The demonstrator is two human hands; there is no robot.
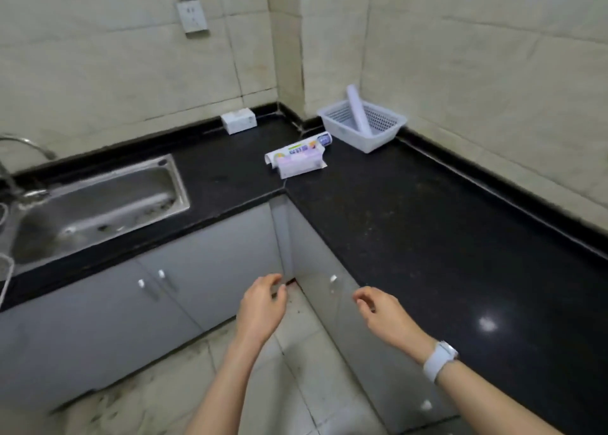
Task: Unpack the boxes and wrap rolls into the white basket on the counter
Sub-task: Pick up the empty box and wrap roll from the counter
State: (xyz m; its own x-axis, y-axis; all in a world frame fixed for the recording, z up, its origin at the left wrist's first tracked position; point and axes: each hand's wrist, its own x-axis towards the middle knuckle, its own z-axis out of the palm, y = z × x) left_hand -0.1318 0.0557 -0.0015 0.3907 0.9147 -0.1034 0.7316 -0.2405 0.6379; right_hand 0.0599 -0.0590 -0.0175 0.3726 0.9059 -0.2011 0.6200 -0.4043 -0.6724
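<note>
Both hands, left (261,306) and right (381,313), hung empty, fingers loosely curled; leaning white roll (359,112) could tip perforated white plastic basket (378,138) when boxes land.

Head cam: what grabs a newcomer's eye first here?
Probably the white basket in the far corner of the black counter, with one white roll leaning upright in it. Just left of it, a printed wrap roll and a pale box lie together on the counter, not yet in the basket. Near the bottom, the left hand and right hand hang open and empty in front of the grey cabinets.
</note>
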